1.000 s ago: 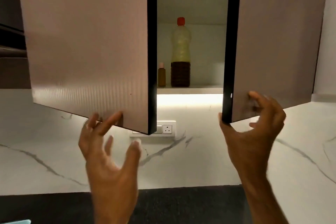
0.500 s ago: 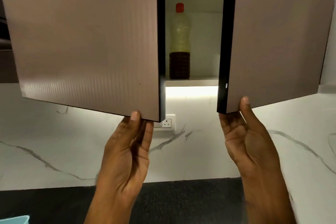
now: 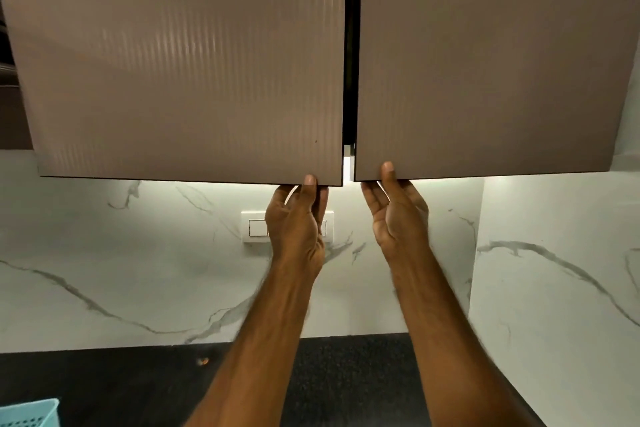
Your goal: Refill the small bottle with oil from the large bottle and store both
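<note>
Black countertop is seen nearest, with a pale blue perforated basket at its left corner. Both bottles, visible half a second earlier on the cabinet shelf, are now hidden, so their orientation cannot be told. The left door and right door are now drawn almost together; only a narrow dark gap remains. The left hand is held with fingers extended, thumb pressed on the left door's lower edge. The right hand is likewise opened, thumb pressed on the right door. A wall socket is partly covered on the marble backsplash.
</note>
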The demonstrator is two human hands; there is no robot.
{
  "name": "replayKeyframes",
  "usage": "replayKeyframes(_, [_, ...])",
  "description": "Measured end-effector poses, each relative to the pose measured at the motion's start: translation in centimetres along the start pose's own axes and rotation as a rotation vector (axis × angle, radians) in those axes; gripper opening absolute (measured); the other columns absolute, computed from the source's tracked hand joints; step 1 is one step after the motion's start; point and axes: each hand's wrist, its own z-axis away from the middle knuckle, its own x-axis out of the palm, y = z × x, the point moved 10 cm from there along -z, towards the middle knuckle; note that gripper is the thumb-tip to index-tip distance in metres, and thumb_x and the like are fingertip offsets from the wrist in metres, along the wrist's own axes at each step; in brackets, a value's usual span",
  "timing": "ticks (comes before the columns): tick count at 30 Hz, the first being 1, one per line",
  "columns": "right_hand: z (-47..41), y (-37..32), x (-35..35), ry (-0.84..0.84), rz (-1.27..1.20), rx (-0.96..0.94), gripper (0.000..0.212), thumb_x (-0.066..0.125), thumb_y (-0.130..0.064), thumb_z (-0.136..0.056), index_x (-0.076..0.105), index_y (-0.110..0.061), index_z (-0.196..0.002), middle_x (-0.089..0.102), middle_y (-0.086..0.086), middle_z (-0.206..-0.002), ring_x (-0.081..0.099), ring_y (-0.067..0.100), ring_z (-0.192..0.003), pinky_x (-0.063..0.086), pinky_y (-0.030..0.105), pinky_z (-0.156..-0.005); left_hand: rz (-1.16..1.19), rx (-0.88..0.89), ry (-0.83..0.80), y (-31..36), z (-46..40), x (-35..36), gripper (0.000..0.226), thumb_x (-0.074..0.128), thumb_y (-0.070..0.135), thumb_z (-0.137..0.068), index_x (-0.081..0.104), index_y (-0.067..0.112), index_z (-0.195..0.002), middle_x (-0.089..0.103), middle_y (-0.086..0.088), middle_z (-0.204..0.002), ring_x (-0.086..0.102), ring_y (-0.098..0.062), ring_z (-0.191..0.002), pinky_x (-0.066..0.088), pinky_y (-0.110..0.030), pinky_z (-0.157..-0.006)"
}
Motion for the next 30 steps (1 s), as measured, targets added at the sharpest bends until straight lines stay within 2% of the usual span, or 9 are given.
replayKeyframes(2, [-0.8, 0.3, 0.0, 0.029, 0.039, -0.012, 0.011, 0.063, -0.014, -0.092, 0.062, -0.016, -0.102, 0.07, 0.004, -0.106, 0.067, 0.026, -0.103, 0.057, 0.03, -0.081, -0.003, 0.017, 0.008, -0.4, -1.1, 0.3, 0.028, 0.06, 0.003, -0.092, 0.058, 0.005, -0.12, 0.07, -0.008, -0.104, 0.067, -0.026, -0.107, 0.056, -0.03, -0.088])
replayKeyframes(5, [-1.8, 0.7, -0.1, 0.065, 0.089, -0.019, 0.01, 0.064, -0.013, -0.092, 0.061, -0.015, -0.101, 0.068, 0.005, -0.107, 0.064, 0.027, -0.106, 0.054, 0.035, -0.09, -0.031, 0.047, 0.024, -0.8, -2.4, 0.6, 0.029, 0.059, 0.002, -0.092, 0.057, 0.004, -0.121, 0.068, -0.008, -0.105, 0.067, -0.024, -0.102, 0.057, -0.027, -0.083])
replayKeyframes(7, [-2.2, 1.0, -0.2, 0.083, 0.116, -0.021, 0.009, 0.063, -0.013, -0.092, 0.061, -0.013, -0.101, 0.067, 0.005, -0.107, 0.063, 0.029, -0.11, 0.053, 0.036, -0.092, -0.026, 0.063, 0.039, -1.1, -3.2, 0.6, 0.026, 0.058, 0.001, -0.092, 0.058, 0.004, -0.118, 0.068, -0.007, -0.101, 0.066, -0.023, -0.102, 0.057, -0.025, -0.082])
replayKeyframes(10, [-2.7, 1.2, -0.3, 0.101, 0.136, -0.031, 0.016, 0.063, -0.013, -0.092, 0.06, -0.008, -0.107, 0.065, 0.008, -0.112, 0.062, 0.031, -0.114, 0.053, 0.034, -0.09, -0.017, 0.083, 0.055, -1.5, -4.4, 0.5, 0.024, 0.058, -0.001, -0.092, 0.058, 0.005, -0.115, 0.068, -0.006, -0.097, 0.065, -0.025, -0.103, 0.058, -0.023, -0.078])
replayKeyframes(14, [-3.6, 1.6, -0.4, 0.119, 0.157, -0.037, 0.022, 0.063, -0.014, -0.092, 0.059, -0.007, -0.112, 0.065, 0.009, -0.116, 0.061, 0.032, -0.117, 0.052, 0.035, -0.093, -0.027, 0.116, 0.062, -1.9, -5.8, 0.5, 0.023, 0.059, 0.0, -0.092, 0.059, 0.007, -0.113, 0.069, -0.004, -0.096, 0.067, -0.019, -0.095, 0.058, -0.021, -0.073])
replayKeyframes(20, [-4.6, 2.1, -0.7, 0.13, 0.183, -0.053, 0.033, 0.063, -0.015, -0.092, 0.057, -0.003, -0.122, 0.064, 0.01, -0.119, 0.061, 0.033, -0.117, 0.053, 0.032, -0.091, -0.066, 0.152, 0.087, -2.5, -7.4, 0.1, 0.019, 0.061, 0.003, -0.091, 0.059, 0.011, -0.108, 0.069, 0.001, -0.091, 0.068, -0.014, -0.087, 0.058, -0.02, -0.072])
replayKeyframes(25, [-5.2, 2.3, -1.0, 0.123, 0.183, -0.071, 0.036, 0.063, -0.017, -0.092, 0.056, -0.002, -0.124, 0.064, 0.011, -0.122, 0.062, 0.032, -0.117, 0.054, 0.029, -0.086, -0.084, 0.169, 0.088, -2.7, -8.3, -0.1, 0.023, 0.062, 0.005, -0.091, 0.058, 0.008, -0.114, 0.068, 0.001, -0.094, 0.068, -0.018, -0.09, 0.058, -0.022, -0.075])
replayKeyframes(30, [-5.5, 2.4, -1.1, 0.119, 0.196, -0.088, 0.035, 0.063, -0.018, -0.092, 0.056, -0.003, -0.124, 0.064, 0.008, -0.118, 0.062, 0.032, -0.115, 0.054, 0.031, -0.089, -0.079, 0.19, 0.073, -2.9, -8.6, -0.1, 0.021, 0.062, 0.006, -0.091, 0.058, 0.011, -0.112, 0.069, 0.002, -0.094, 0.068, -0.017, -0.091, 0.058, -0.02, -0.073])
